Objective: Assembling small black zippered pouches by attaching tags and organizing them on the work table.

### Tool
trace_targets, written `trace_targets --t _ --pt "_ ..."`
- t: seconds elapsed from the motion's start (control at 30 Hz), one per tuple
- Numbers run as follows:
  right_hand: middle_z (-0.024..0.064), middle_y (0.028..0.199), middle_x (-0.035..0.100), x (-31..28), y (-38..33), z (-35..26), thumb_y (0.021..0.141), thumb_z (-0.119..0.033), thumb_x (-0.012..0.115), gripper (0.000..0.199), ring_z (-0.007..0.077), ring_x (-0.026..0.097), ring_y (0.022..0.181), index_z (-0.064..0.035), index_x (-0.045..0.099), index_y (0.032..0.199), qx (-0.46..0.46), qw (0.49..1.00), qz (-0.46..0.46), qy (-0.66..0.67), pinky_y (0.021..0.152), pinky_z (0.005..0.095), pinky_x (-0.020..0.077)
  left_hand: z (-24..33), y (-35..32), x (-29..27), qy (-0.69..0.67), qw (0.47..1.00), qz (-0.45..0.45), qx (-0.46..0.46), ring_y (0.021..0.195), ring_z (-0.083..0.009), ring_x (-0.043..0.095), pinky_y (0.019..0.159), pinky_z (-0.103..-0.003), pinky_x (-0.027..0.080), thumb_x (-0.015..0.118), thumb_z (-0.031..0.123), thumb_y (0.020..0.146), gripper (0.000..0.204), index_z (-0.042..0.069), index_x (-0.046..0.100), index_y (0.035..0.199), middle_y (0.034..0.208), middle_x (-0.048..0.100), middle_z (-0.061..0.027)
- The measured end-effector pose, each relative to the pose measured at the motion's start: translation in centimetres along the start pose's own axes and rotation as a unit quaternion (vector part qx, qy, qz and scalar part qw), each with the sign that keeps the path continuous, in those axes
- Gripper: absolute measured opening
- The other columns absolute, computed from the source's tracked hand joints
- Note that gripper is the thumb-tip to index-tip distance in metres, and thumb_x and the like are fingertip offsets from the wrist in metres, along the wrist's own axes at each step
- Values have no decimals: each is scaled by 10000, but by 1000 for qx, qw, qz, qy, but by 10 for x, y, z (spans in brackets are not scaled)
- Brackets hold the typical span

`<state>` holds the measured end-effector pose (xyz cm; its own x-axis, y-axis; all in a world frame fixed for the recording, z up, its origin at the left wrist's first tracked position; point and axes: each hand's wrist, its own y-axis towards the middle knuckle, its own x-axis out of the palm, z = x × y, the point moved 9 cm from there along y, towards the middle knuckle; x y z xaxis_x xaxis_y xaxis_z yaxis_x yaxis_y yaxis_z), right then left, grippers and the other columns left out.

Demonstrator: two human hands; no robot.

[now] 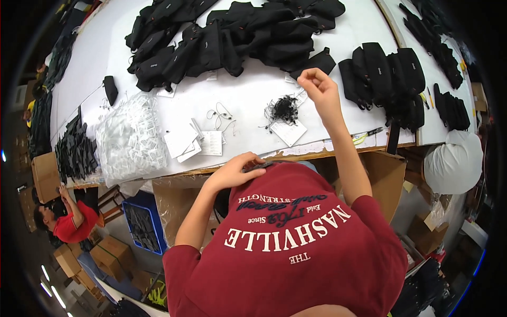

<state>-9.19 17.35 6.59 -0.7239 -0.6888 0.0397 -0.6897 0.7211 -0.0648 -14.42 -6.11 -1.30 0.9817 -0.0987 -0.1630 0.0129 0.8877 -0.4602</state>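
Observation:
My left hand (236,171) rests at the table's front edge against my shirt, its fingers curled around a dark item mostly hidden in the grip. Raised over the table, my right hand (320,91) has thumb and fingertips pinched together; what they hold, if anything, is too small to make out. Below and left of it lies a tangle of thin black cords (283,110), partly on a white card (289,133). Behind the right hand, a black fabric pouch (317,62) lies at the edge of a large heap of black pouches (211,45).
White cards (212,143) and loose thin cords (219,113) lie mid-table. To the left are a clear bag of white tags (129,140) and dark strips (75,148). Stacked black pouches (377,68) stand right. A co-worker in red (76,219) is beside a cardboard box (46,177).

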Motion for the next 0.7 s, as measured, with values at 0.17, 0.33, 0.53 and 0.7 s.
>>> trace_targets --t 0.17,0.33,0.53,0.7 --pt "-66 649 507 -5 9 -3 859 -95 616 97 -17 419 575 -24 550 867 -41 996 32 -68 523 149 295 7 20 -25 26 999 42 0 760 -216 626 704 -323 484 591 119 815 245 -11 571 1021 829 650 -147" --pt "-99 587 393 18 -19 -16 847 -92 626 75 -10 292 527 -31 581 848 -33 999 -23 15 469 195 209 52 22 -61 -133 950 250 133 770 -99 574 674 -238 461 576 76 873 242 20 586 1108 875 627 -28" --pt "-62 491 276 44 -45 -23 796 -117 664 98 34 248 479 -27 625 811 -40 990 -52 -122 457 242 213 103 8 -59 -126 923 329 156 764 -65 567 622 -194 454 592 5 848 339 37 554 1183 824 567 -5" --pt "-5 478 296 45 -52 -35 780 -129 660 91 71 277 445 -50 630 814 -96 972 -19 -212 440 267 245 113 0 -53 -29 910 382 160 719 -85 591 581 -209 470 584 -4 844 318 52 579 1156 820 594 -32"
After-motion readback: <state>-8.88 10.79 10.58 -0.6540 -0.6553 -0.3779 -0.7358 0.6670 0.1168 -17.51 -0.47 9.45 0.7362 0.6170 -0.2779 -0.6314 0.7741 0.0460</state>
